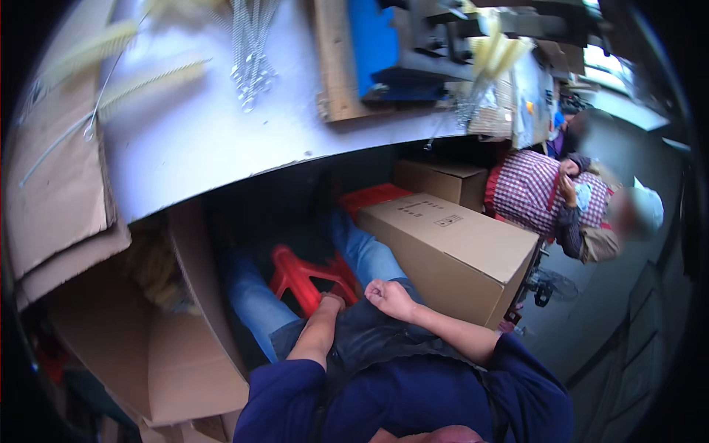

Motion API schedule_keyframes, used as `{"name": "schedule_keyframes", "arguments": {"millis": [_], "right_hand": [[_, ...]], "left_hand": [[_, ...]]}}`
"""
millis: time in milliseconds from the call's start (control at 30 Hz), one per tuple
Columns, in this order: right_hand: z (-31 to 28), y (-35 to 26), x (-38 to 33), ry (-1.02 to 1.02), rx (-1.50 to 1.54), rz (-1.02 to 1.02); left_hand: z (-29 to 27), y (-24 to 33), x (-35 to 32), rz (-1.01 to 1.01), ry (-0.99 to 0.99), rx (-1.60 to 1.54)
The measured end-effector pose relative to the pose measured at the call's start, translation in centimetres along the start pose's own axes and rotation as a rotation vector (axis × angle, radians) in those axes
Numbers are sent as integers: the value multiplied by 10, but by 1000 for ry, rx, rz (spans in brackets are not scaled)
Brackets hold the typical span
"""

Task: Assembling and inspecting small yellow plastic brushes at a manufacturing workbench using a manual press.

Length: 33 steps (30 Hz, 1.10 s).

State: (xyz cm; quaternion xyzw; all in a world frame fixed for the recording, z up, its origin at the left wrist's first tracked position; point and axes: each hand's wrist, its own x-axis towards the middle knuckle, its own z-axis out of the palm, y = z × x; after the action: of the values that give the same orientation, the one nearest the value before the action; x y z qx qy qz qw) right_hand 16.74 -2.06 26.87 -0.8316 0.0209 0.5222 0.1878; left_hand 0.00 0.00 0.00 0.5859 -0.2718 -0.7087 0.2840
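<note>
Both my hands are low over my lap, in front of a dark apron (377,336). Between my knees stands a red plastic stool (301,284). My left hand (334,300) is down beside its near edge; the fingers are turned away from view, so a hold on the stool cannot be made out. Above my right thigh, my right hand (391,298) is closed with curled fingers, and nothing sticks out of it. A closed cardboard box (450,236) lies just to the right of that hand.
Ahead is a white workbench (177,162) with metal wire stems (255,52), pale bristle brushes (159,85) and a blue machine (384,55). An open carton (185,362) stands at left, another box (443,181) under the bench. A co-worker in a checked apron (528,188) sits at right.
</note>
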Motion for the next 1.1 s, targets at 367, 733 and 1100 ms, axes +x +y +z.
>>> {"name": "schedule_keyframes", "arguments": {"millis": [367, 733, 1100], "right_hand": [[-44, -65, -19, 130, -57, -208], [-147, -52, 1, 324, -135, -459], [-171, -38, -55, 252, -739, -834]], "left_hand": [[-118, -14, -100, -90, 320, -10], [-216, -20, -147, -162, 507, 125], [-236, -35, -157, -237, 587, 202]]}}
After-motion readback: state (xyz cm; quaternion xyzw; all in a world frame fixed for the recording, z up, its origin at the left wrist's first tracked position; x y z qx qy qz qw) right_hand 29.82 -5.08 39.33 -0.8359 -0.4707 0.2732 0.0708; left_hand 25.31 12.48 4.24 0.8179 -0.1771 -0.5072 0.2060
